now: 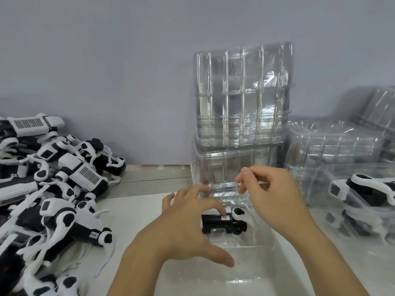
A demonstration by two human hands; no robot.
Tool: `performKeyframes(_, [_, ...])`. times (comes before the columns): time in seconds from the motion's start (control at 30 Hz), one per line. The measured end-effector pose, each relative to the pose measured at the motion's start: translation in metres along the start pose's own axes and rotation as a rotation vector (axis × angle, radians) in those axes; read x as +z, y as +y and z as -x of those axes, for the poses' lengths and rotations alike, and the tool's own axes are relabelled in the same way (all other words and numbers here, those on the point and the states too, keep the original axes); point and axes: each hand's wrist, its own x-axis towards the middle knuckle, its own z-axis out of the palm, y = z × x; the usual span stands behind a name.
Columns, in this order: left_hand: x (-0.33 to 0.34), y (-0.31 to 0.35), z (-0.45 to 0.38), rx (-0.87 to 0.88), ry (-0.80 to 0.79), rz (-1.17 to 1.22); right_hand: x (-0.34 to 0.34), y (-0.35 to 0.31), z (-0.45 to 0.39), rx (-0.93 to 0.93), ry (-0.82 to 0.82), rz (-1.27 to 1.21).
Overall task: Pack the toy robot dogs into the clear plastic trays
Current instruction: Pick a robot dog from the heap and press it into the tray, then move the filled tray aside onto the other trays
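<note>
The dog sits belly-up in the open clear tray on the worktop, right in front of the person. The left hand is spread with fingers fairly straight, fingertips pressing on the black body. The right hand pinches the tray's far clear edge between thumb and fingers. My take: press the dog flat until the legs settle into the molded pockets, and steady that thin plastic so it doesn't buckle. The pile of unpacked dogs waits at left, empty tray stacks stand behind, and a packed tray lies at right.
</note>
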Motion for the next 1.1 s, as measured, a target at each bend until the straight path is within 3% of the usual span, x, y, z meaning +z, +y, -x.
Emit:
performKeyframes(0.4, [0.006, 0.002, -0.003, -0.093, -0.039, -0.051, 0.002, 0.002, 0.000, -0.031, 0.019, -0.003])
performKeyframes(0.93, [0.009, -0.003, -0.007, -0.052, 0.006, -0.119, 0.001, -0.001, 0.001, -0.034, 0.023, -0.008])
performKeyframes(1.1, [0.002, -0.003, -0.004, -0.031, 0.007, -0.075, -0.013, -0.007, -0.004, -0.071, 0.109, -0.009])
